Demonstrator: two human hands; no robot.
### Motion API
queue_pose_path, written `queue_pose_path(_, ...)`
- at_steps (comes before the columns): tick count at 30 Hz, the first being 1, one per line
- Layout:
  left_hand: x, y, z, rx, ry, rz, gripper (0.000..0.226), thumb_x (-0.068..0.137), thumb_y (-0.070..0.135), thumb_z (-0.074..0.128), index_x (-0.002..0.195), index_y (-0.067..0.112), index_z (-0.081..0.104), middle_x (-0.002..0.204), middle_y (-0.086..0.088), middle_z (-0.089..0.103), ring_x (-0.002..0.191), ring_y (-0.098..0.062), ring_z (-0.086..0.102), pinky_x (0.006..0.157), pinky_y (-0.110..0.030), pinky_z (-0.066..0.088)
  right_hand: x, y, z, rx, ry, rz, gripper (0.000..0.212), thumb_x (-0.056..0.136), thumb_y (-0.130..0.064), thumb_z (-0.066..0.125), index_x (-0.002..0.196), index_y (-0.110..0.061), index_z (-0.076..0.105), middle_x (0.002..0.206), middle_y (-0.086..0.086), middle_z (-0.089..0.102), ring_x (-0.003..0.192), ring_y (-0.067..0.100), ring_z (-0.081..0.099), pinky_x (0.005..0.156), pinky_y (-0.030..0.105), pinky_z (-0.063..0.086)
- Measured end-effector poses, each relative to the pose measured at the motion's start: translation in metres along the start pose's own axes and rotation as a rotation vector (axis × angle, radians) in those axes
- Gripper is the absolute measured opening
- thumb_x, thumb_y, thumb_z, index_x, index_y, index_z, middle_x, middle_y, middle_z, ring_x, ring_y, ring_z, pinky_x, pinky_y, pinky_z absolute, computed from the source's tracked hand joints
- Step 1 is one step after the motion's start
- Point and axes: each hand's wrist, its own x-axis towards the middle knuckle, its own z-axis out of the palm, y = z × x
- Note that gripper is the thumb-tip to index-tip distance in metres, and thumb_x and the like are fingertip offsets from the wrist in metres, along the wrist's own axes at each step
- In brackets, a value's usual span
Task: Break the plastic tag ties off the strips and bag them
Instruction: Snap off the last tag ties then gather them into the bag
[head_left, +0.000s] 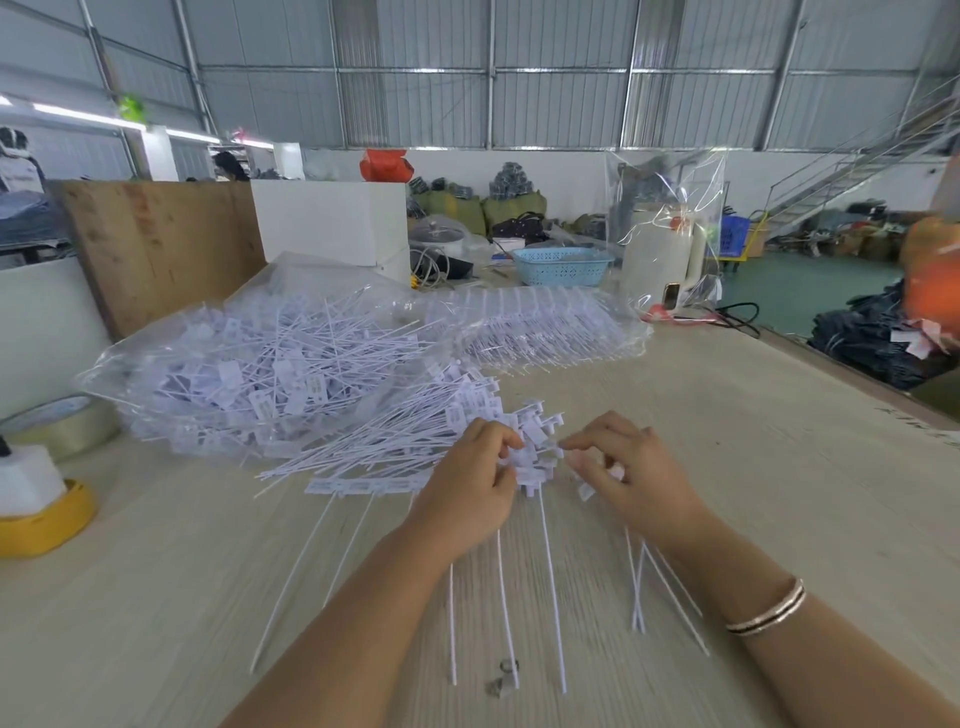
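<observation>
On the pale wooden bench (727, 467), far left of centre, a clear plastic bag of loose white tag ties (260, 374) lies open-mouthed. Just right of it, a fan of white plastic tag ties still joined on strips (415, 441) reaches the hands. The left hand (467, 493) pinches the tag heads with curled fingers (498, 441); the right hand (623, 473) pinches the neighbouring tags. The ties are judged light, thin and springy, snapping best when gripped close to the head. Loose white tails (550, 597) trail toward the near edge and could be snagged. A second clear bag of strips (545, 327) lies beyond, far right.
</observation>
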Motion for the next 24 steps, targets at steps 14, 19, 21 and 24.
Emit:
queue_pose_path(14, -0.003, 0.005, -0.009, 0.118, -0.083, -0.009, 0.017, 0.094, 0.038, 0.047, 0.091, 0.024, 0.057, 0.071, 0.013, 0.053, 0.073, -0.012, 0.054, 0.066, -0.031, 0.039, 0.000, -0.013, 0.010, -0.011, -0.143, -0.037, 0.019, 0.084, -0.021, 0.068, 0.102, -0.016, 0.070, 0.085, -0.016, 0.057, 0.069, 0.002, 0.046, 0.081, 0.033, 0.041)
queue_pose_path(19, -0.001, 0.000, -0.006, 0.015, -0.056, 0.033, 0.017, 0.091, 0.036, 0.054, 0.092, 0.019, 0.058, 0.088, 0.002, 0.059, 0.085, -0.014, 0.053, 0.078, -0.039, 0.045, -0.001, -0.014, 0.010, -0.060, -0.162, -0.080, 0.015, 0.091, -0.025, 0.057, 0.100, -0.021, 0.069, 0.081, -0.023, 0.051, 0.072, -0.006, 0.042, 0.081, 0.030, 0.035)
queue_pose_path(21, 0.000, -0.001, -0.006, -0.030, -0.044, 0.056, 0.014, 0.090, 0.034, 0.057, 0.088, 0.021, 0.057, 0.084, 0.004, 0.059, 0.082, -0.013, 0.053, 0.076, -0.039, 0.045, -0.001, -0.014, 0.010, -0.050, -0.143, -0.075, 0.014, 0.092, -0.022, 0.056, 0.096, -0.020, 0.070, 0.076, -0.026, 0.049, 0.070, -0.008, 0.041, 0.079, 0.030, 0.033)
queue_pose_path(24, 0.000, 0.000, -0.006, -0.066, -0.029, 0.097, 0.010, 0.088, 0.031, 0.061, 0.082, 0.031, 0.052, 0.076, 0.013, 0.053, 0.074, -0.008, 0.048, 0.068, -0.032, 0.040, 0.000, -0.013, 0.010, 0.065, -0.112, -0.037, 0.018, 0.092, -0.012, 0.055, 0.079, -0.012, 0.068, 0.062, -0.024, 0.052, 0.062, -0.005, 0.047, 0.072, 0.032, 0.038)
